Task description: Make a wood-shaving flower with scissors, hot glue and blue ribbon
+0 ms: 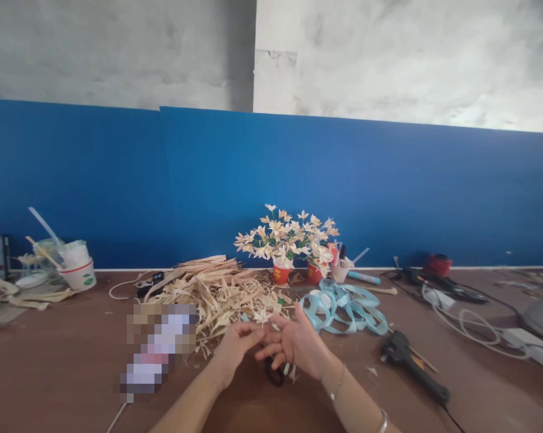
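Observation:
My left hand is closed in a pinch, thumb against fingers. A small cream flower with pointed petals stands just above its fingertips; its stem is hidden by the fingers. Close beside it, my right hand has its fingers spread, palm turned partly up, holding nothing that I can see. Under the hands lies a black loop, perhaps a scissor handle, mostly covered. Behind them spreads a heap of dry pale husk strips. A coiled light-blue ribbon lies beyond my right hand.
Cream flowers stand in red cups at the back. A black glue gun lies at right, near white cables. To the left are a blurred-out phone-like object and a white cup. A blue partition borders the table.

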{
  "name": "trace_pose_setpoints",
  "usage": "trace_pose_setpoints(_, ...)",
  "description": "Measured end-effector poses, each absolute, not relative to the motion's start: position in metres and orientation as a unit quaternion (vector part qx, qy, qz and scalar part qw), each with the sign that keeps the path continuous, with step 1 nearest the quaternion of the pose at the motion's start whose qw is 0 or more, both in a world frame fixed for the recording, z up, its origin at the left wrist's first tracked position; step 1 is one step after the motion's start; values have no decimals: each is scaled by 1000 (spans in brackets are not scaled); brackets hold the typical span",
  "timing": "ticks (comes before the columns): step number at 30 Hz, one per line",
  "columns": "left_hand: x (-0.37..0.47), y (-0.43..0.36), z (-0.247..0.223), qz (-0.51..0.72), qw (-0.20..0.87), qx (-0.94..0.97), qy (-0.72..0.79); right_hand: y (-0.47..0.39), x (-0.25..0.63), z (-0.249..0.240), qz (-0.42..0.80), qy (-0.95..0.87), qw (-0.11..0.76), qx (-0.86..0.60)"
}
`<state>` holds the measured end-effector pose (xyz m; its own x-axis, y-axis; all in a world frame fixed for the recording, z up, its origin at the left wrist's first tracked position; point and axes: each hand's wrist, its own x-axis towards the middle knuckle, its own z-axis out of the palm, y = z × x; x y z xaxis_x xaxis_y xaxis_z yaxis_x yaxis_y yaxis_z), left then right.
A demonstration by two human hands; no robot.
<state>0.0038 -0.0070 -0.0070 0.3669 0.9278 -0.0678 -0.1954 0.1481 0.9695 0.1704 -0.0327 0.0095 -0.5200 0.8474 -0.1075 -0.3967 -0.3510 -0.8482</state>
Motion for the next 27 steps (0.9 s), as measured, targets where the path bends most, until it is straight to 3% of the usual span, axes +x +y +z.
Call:
trace_pose_setpoints(6,-4,1,-8,505,714,381,300,-30,177,14,753,-393,450,-275)
trace_pose_setpoints(10,-2,-4,-10,408,770,413,264,-30,176,11,749,-404,457,-257)
trace_pose_setpoints(14,3,-7,-12,376,741,461,311,-28,176,7,743,-414,456,-261)
trace_pose_setpoints(18,-1,0,-11,434,694,458,346,-23,178,1,621,-420,533,-392)
trace_pose_setpoints(21,-2,1,-11,425,697,469,338,-21,175,-4,515,-462,536,-484)
trace_pose_setpoints(27,8,-10,-11,372,694,523,326,-23,156,-12,480,-519,550,-445)
